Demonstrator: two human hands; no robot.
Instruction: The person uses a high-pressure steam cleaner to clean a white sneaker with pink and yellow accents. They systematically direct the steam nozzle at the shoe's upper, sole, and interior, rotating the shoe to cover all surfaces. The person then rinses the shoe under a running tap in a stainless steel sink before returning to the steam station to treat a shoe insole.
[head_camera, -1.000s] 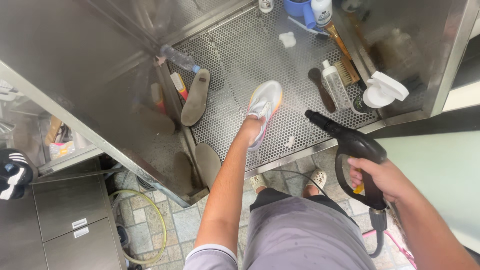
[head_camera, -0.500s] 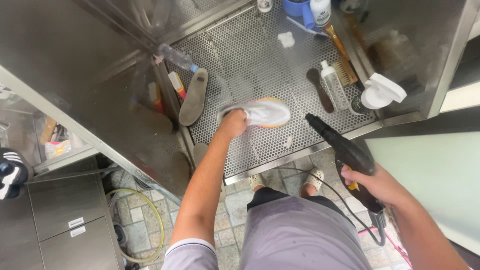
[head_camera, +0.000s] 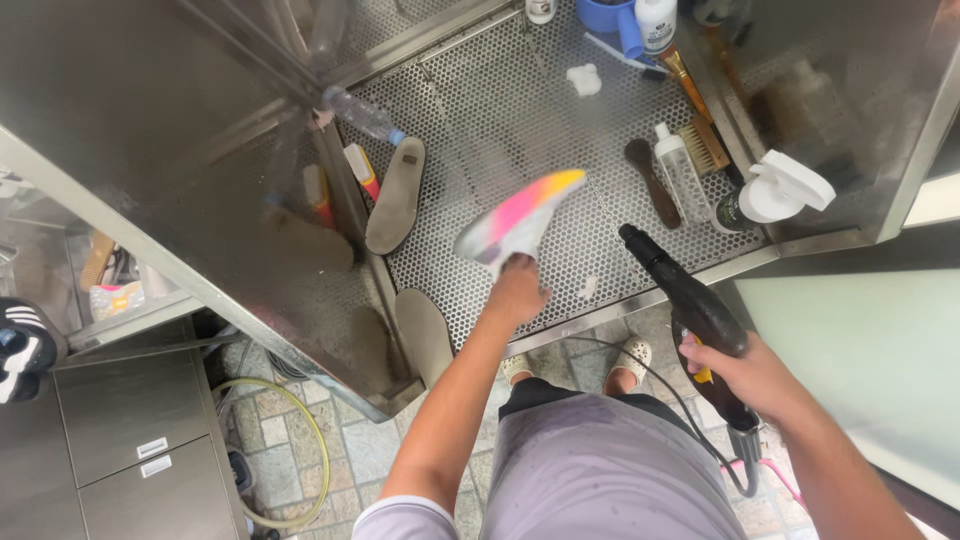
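Gripping a light, bendy-looking sneaker (head_camera: 520, 222) by its heel end, left hand (head_camera: 517, 290) holds it sole-up over the perforated steel basin (head_camera: 480, 110), w/ right hand (head_camera: 752, 378) clenched round the black spray gun (head_camera: 690, 305) — shoe prob wet & slippery, so heel's the best hold.

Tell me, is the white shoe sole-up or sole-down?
Sole-up: the white shoe shows its pink, yellow and grey sole to the camera, gripped at one end by the left hand.
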